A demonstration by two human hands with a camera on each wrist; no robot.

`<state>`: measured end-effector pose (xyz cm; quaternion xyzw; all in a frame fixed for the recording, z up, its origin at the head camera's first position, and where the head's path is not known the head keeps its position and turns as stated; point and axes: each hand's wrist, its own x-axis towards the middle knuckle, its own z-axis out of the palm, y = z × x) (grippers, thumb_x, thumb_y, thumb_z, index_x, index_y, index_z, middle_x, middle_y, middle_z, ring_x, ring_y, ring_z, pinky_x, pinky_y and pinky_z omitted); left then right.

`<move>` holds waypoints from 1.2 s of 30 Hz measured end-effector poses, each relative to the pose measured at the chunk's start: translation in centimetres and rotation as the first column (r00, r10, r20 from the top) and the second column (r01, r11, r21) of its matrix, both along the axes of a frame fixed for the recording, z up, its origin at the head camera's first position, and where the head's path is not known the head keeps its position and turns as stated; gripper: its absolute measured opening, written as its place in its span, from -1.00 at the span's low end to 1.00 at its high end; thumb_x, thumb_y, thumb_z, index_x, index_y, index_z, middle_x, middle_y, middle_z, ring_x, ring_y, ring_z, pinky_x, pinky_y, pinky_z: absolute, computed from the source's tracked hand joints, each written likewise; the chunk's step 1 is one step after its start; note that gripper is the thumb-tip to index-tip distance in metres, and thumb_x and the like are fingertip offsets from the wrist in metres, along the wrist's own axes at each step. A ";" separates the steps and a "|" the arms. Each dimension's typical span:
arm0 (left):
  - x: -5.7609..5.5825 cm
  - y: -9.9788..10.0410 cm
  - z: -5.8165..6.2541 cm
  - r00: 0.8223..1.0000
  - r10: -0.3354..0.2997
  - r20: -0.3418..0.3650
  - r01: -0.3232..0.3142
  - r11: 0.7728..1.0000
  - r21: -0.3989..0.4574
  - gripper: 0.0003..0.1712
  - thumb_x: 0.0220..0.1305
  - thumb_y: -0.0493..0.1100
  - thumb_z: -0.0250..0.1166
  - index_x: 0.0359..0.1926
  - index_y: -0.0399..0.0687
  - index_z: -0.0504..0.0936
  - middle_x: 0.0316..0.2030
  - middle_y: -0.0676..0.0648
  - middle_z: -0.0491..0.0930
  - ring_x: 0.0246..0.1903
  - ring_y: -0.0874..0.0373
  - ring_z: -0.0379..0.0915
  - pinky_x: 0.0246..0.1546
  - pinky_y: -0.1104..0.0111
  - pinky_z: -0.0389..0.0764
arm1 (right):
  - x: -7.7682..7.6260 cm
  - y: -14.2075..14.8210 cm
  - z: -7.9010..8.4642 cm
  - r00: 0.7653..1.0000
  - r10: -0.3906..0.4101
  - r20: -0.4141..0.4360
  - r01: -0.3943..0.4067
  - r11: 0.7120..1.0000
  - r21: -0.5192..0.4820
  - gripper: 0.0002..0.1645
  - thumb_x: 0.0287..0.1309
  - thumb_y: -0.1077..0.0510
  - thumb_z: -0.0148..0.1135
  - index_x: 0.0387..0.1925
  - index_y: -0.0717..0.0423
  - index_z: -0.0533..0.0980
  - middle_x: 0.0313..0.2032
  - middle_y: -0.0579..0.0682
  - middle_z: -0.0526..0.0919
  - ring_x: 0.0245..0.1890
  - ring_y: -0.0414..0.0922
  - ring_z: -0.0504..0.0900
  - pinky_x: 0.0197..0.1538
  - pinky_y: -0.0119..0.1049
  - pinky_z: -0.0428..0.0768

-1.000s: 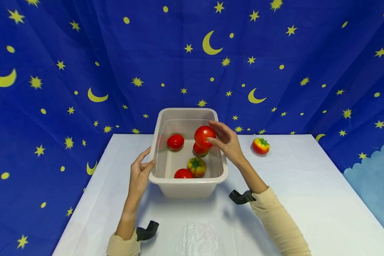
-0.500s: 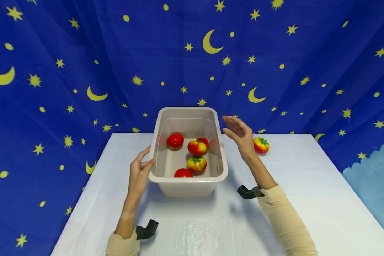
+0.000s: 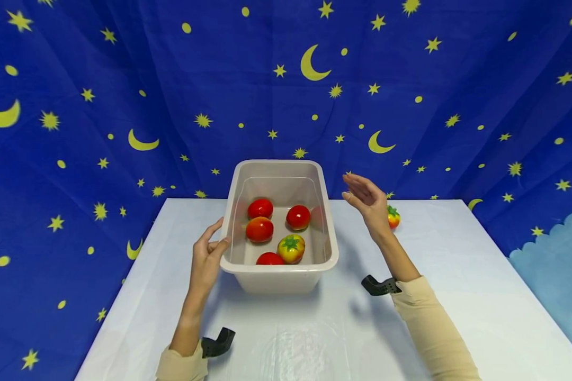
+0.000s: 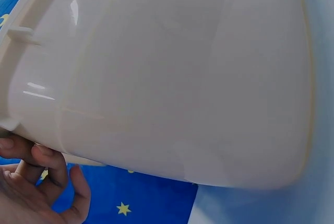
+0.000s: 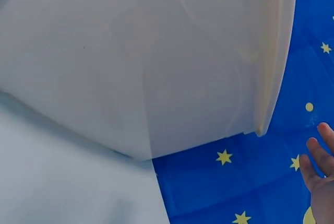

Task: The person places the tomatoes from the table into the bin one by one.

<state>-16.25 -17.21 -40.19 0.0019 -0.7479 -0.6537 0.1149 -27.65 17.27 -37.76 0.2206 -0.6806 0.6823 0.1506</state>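
Note:
A pale grey plastic tub (image 3: 278,280) stands on the table with several tomatoes in it. Red ones, such as this tomato (image 3: 259,229), lie at its left side, and another red tomato (image 3: 297,217) is at the right. A yellow-green tomato (image 3: 291,249) with a green star-shaped top sits towards the front. My left hand (image 3: 208,257) grips the tub's left rim, its fingers curled under the lip in the left wrist view. To the right of the tub, my right hand (image 3: 369,206) is raised, holding nothing, fingers extended and thumb apart.
One more red-and-yellow tomato (image 3: 393,217) lies on the white table (image 3: 438,296), partly hidden behind my right hand. A blue curtain (image 3: 248,79) with stars and moons hangs right behind the table. Black wrist mounts (image 3: 218,343) stick out from both sleeves.
My right hand let go of a tomato inside the tub and drew back to the right. That tomato rolled to the tub's left side. My left hand stayed on the rim.

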 end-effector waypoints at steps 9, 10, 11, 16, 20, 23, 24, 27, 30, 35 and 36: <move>0.0 0.0 -0.1 1.000 0.000 0.002 0.000 1.000 0.031 -0.48 0.27 -0.30 0.07 0.27 -0.07 0.31 -0.56 -0.04 0.68 -0.51 0.22 0.61 -0.46 0.40 0.55 | -0.5 1.0 -0.8 1.000 -0.008 -0.002 0.008 1.000 0.005 -0.43 0.05 0.35 0.23 0.13 0.39 0.34 0.14 0.32 0.40 0.19 0.16 0.35 0.23 -0.08 0.28; 0.0 0.0 0.0 1.000 -0.001 0.003 0.001 1.000 0.032 -0.48 0.27 -0.30 0.07 0.27 -0.07 0.31 -0.56 -0.04 0.68 -0.52 0.22 0.61 -0.46 0.40 0.55 | -0.6 1.1 -0.9 1.000 -0.014 0.000 0.014 1.000 0.010 -0.43 0.05 0.35 0.23 0.13 0.39 0.34 0.14 0.32 0.41 0.19 0.15 0.36 0.23 -0.08 0.28; 0.0 0.0 0.0 1.000 0.000 0.004 0.000 1.000 0.031 -0.48 0.27 -0.30 0.07 0.27 -0.07 0.31 -0.56 -0.05 0.68 -0.52 0.22 0.61 -0.47 0.40 0.55 | -0.7 1.2 -1.0 1.000 -0.020 0.002 0.020 1.000 0.012 -0.43 0.04 0.35 0.24 0.13 0.38 0.34 0.14 0.32 0.41 0.19 0.16 0.36 0.24 -0.08 0.27; 0.0 0.0 0.1 1.000 -0.003 -0.001 0.003 0.999 0.035 -0.48 0.26 -0.31 0.08 0.26 -0.09 0.32 -0.55 -0.15 0.67 -0.56 0.20 0.60 -0.49 0.37 0.56 | -1.2 1.8 -1.6 0.998 -0.057 0.006 0.057 0.998 0.035 -0.43 0.02 0.35 0.26 0.11 0.37 0.36 0.12 0.33 0.42 0.18 0.15 0.37 0.25 -0.08 0.26; 0.0 0.0 0.2 1.000 -0.006 -0.009 0.006 0.999 0.042 -0.49 0.26 -0.31 0.08 0.26 -0.10 0.32 -0.57 -0.11 0.67 -0.56 0.21 0.60 -0.49 0.35 0.56 | -1.6 2.5 -2.1 0.996 -0.088 0.025 0.086 0.993 0.083 -0.40 -0.01 0.33 0.29 0.12 0.34 0.37 0.13 0.31 0.42 0.18 0.09 0.39 0.23 -0.16 0.31; 0.0 0.0 0.1 1.000 -0.005 -0.013 0.005 1.000 0.030 -0.49 0.27 -0.30 0.08 0.26 -0.10 0.32 -0.57 -0.10 0.67 -0.53 0.22 0.61 -0.47 0.37 0.56 | -1.9 3.0 -2.5 0.993 -0.111 0.042 0.105 0.986 0.127 -0.38 -0.02 0.28 0.32 0.13 0.30 0.37 0.14 0.28 0.42 0.17 0.01 0.42 0.21 -0.19 0.34; 0.0 0.0 0.1 1.000 -0.004 -0.015 0.005 1.000 0.025 -0.49 0.27 -0.30 0.08 0.26 -0.10 0.32 -0.57 -0.11 0.67 -0.52 0.22 0.61 -0.47 0.37 0.56 | -2.0 3.1 -2.6 0.992 -0.117 0.044 0.110 0.985 0.135 -0.38 -0.02 0.28 0.32 0.13 0.30 0.37 0.14 0.29 0.42 0.17 0.00 0.42 0.21 -0.19 0.34; 0.0 -0.1 0.1 1.000 -0.001 -0.017 0.001 1.000 0.014 -0.49 0.27 -0.30 0.08 0.26 -0.09 0.32 -0.54 -0.14 0.67 -0.50 0.23 0.61 -0.45 0.39 0.55 | -2.3 3.5 -3.0 0.991 -0.128 0.048 0.121 0.984 0.134 -0.38 -0.03 0.26 0.34 0.12 0.28 0.38 0.13 0.29 0.43 0.18 0.06 0.40 0.22 -0.13 0.31; 0.0 -0.1 0.0 1.000 0.004 -0.020 -0.003 1.000 0.007 -0.49 0.27 -0.29 0.08 0.26 -0.09 0.32 -0.50 -0.22 0.67 -0.49 0.24 0.61 -0.44 0.41 0.55 | -4.8 5.2 -6.1 0.996 -0.075 0.043 0.071 0.994 0.079 -0.35 -0.06 0.22 0.37 0.13 0.20 0.40 0.13 0.19 0.46 0.20 0.03 0.39 0.25 -0.17 0.29; 0.0 -0.1 0.0 1.000 0.008 -0.009 -0.008 1.000 0.000 -0.49 0.28 -0.28 0.08 0.26 -0.10 0.32 -0.38 -0.39 0.63 -0.47 0.27 0.61 -0.40 0.42 0.57 | -4.2 5.4 -5.3 0.988 -0.135 0.070 0.122 0.979 0.165 -0.32 -0.08 0.16 0.39 0.15 0.13 0.40 0.16 0.16 0.44 0.21 0.01 0.37 0.27 -0.12 0.25; 0.0 0.0 0.0 1.000 0.008 -0.005 -0.008 1.000 0.002 -0.49 0.28 -0.28 0.08 0.26 -0.09 0.32 -0.37 -0.40 0.63 -0.47 0.26 0.61 -0.39 0.41 0.57 | -3.6 5.1 -4.7 0.982 -0.169 0.084 0.149 0.967 0.207 -0.34 -0.05 0.18 0.37 0.15 0.15 0.39 0.16 0.20 0.43 0.21 0.06 0.36 0.27 -0.09 0.24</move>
